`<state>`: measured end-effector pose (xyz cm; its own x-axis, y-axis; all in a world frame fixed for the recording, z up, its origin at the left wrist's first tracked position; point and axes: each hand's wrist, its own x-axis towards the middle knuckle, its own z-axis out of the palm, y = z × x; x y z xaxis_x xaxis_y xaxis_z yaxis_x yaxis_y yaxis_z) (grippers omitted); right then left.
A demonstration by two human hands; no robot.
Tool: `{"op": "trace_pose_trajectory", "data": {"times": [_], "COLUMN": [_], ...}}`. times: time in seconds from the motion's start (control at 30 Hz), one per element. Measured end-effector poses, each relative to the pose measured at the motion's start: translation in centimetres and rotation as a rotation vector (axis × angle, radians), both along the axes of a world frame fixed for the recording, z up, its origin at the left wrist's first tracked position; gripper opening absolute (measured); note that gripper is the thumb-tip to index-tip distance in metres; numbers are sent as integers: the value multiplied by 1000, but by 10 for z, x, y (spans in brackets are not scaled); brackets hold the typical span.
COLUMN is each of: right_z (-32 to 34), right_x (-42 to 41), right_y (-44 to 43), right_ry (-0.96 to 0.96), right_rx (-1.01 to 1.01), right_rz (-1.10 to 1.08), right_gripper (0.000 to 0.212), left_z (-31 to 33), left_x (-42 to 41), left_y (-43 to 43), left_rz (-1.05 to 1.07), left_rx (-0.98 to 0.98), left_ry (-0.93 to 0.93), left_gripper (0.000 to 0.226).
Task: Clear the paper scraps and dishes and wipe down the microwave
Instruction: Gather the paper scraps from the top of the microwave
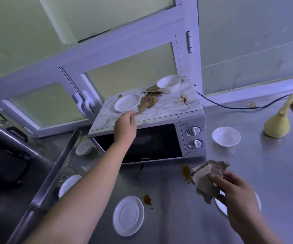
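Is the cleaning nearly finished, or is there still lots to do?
It looks barely started. Done: the right hand holds a wad of paper scraps already gathered. In hand: the left hand pinches a brown scrap on top of the microwave. Left: the saucer, the bowl and the red stain are still up there.

Bare forearms (89, 182), bare left hand (125, 124), right hand (233, 191).

A saucer (127, 102) and bowl (169, 83) sit atop the microwave (159, 138).
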<state>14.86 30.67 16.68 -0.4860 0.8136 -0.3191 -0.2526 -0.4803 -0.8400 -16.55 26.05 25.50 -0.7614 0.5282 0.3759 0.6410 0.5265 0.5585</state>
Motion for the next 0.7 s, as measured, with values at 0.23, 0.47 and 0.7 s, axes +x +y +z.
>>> {"op": "trace_pose_trajectory", "data": {"times": [0.23,0.47,0.7], "right_z": [-1,7,7], "right_x": [-34,-50,-53], "right_y": [-23,-42,-58], "right_ry": [-13,110,135], "right_rx": [-64,-100,-72], "right_rz": [120,363,470], "right_gripper": [8,22,20], "left_z": [-47,-80,-81], "left_x": [135,169,172], "left_y": [-83,-123,-129], "left_rz": [-442,-339,-251], "left_rx": [140,44,86], "left_ry": [59,-123,-228], "left_gripper": [34,41,46]}}
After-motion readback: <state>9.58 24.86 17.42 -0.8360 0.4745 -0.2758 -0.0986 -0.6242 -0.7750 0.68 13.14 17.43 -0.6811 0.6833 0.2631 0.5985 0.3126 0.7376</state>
